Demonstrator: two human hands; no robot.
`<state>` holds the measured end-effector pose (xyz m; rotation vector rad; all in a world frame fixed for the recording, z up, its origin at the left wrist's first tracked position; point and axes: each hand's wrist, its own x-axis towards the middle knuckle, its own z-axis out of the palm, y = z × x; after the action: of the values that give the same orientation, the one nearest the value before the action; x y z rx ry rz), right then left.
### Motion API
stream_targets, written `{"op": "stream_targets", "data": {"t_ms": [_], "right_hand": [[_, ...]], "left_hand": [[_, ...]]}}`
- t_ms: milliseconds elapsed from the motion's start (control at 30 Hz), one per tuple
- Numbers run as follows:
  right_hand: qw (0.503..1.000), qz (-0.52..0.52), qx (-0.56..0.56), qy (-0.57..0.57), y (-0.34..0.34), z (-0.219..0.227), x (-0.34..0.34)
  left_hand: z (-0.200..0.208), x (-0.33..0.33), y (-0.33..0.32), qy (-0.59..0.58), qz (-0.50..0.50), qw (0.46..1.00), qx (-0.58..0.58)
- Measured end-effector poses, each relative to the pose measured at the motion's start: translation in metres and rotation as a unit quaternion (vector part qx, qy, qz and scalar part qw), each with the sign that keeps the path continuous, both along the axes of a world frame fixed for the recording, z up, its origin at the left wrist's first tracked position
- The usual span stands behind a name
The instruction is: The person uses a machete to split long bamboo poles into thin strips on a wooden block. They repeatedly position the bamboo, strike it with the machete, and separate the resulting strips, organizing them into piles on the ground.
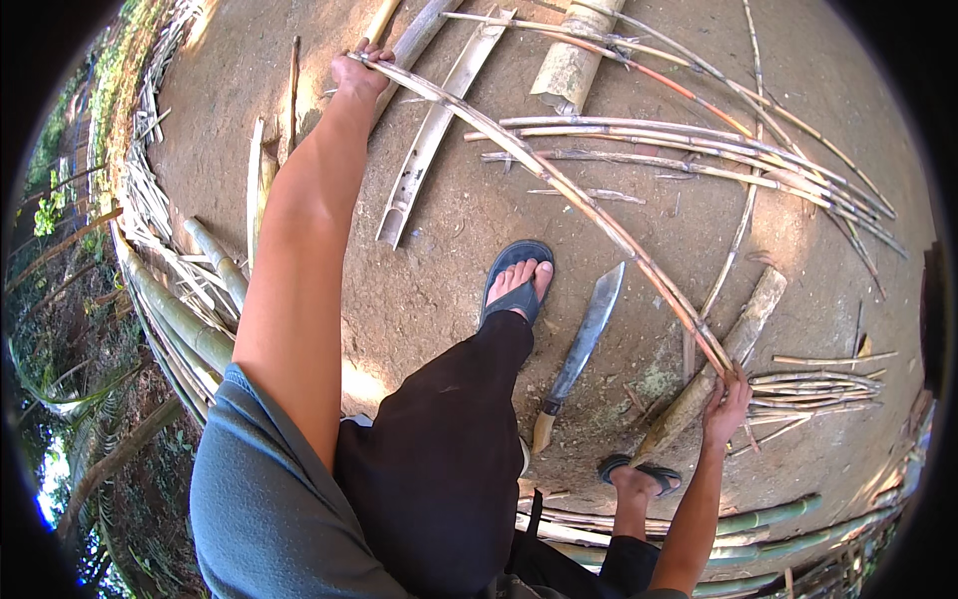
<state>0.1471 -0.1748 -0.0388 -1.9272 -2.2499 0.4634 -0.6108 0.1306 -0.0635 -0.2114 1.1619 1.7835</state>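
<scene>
Canes, slim and brown, apparently more than one laid together, hang stretched between both hands above the dirt ground. At the far end the left hand has its fingers curled around them; at the near end the fingers of the right hand close on the tips, beside a short log. Whether the canes touch that log, I cannot tell.

Work looks partway along, as a judgement from how things lie. Short sticks already rest in a small pile just right of the right hand, and longer canes lie in a loose group farther off. The held ones are long, with no cut visible along them, so handling them seems unfinished. A machete lies on the ground, in neither hand, its blade tip pointing away from the person.

The canes' long axis runs diagonally, from far left down to near right, with a slight bow that may partly come from the lens. They pass above a split bamboo trough, which slants the other way. Which end is the thicker, I cannot say.
</scene>
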Motion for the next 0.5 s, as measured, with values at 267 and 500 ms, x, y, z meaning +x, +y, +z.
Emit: {"op": "stream_targets", "data": {"t_ms": [267,500], "right_hand": [[1.0,-0.022,0.009,0.012,-0.007,-0.001,-0.005],[0.998,-0.051,0.024,0.018,0.0,-0.004,-0.001]], "left_hand": [[-0.007,-0.019,-0.007,-0.003,-0.011,1.0,0.013],[-0.097,-0.132,-0.004,0.093,-0.051,0.989,-0.098]]}}
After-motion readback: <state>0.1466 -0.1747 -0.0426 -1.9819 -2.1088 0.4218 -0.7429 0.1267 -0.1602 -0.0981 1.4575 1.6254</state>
